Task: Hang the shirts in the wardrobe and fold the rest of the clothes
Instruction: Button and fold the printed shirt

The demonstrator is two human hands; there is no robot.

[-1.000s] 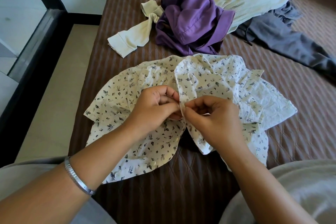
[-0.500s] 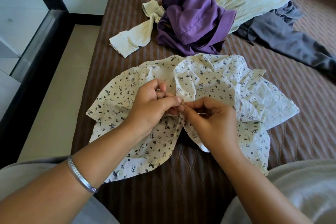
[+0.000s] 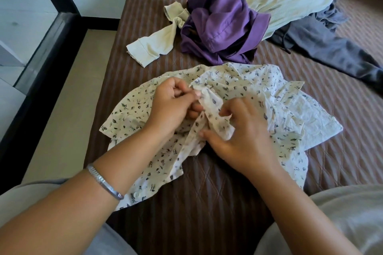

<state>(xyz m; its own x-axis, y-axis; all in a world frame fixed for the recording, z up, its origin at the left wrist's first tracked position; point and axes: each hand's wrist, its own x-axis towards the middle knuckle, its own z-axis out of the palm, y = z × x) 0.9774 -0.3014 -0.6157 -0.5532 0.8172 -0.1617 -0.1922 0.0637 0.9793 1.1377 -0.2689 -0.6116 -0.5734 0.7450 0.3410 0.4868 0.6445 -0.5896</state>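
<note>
Your left hand (image 3: 172,105) is closed, thumb and fingertips curled in and pinching the front edge of the leaf-print shirt (image 3: 234,89) just left of centre frame. Your right hand (image 3: 242,136) sits lower and to the right of it, fingers bent and gripping a bunched fold of the same edge, the thumb tucked under the cloth. The two hands are close together but not touching; a strip of the shirt's edge runs between them.

The shirt lies crumpled across the middle of the frame on the brown striped bed (image 3: 207,203), its long axis running roughly left to right. Its two front panels part below your hands and fall toward the bottom of the frame, where a button (image 3: 136,194) shows on the lower left hem. A silver bangle (image 3: 103,182) circles your left wrist.

At the top of the frame, well apart from the shirt, a purple garment (image 3: 223,23) is heaped on a cream garment (image 3: 286,0), whose sleeve stretches down toward the left. A grey garment (image 3: 331,47) trails off to the right edge.

Half a second ago your fingertips met at a single point on the edge. Now your left hand has risen toward the upper part of the shirt and your right hand has slid down and spread wider, taking in more cloth. The pile at the top has not moved.
</note>
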